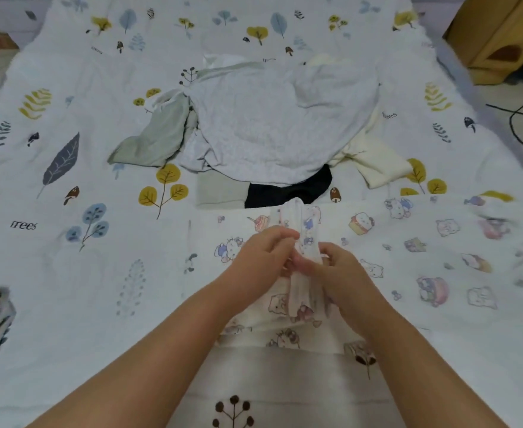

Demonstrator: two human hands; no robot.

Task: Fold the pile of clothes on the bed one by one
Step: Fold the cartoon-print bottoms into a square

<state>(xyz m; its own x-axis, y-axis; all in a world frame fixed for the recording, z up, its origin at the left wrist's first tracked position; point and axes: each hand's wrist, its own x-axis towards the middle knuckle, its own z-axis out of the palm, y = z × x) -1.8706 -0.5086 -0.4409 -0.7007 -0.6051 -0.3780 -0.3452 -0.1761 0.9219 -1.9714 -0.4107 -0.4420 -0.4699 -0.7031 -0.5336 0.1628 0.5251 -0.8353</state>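
left hand point(266, 251): fingers pinched shut on a raised ridge of the cartoon-print garment point(414, 257)
right hand point(340, 267): same ridge, closed on it from the other side, touching left
garment: spread flat on near bed point(68, 273), right of centre
pile point(269, 128): mid-bed, beyond the hands, grey top uppermost

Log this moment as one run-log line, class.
left hand: gripping cartoon-print cloth | right hand: gripping it | pile: unfolded
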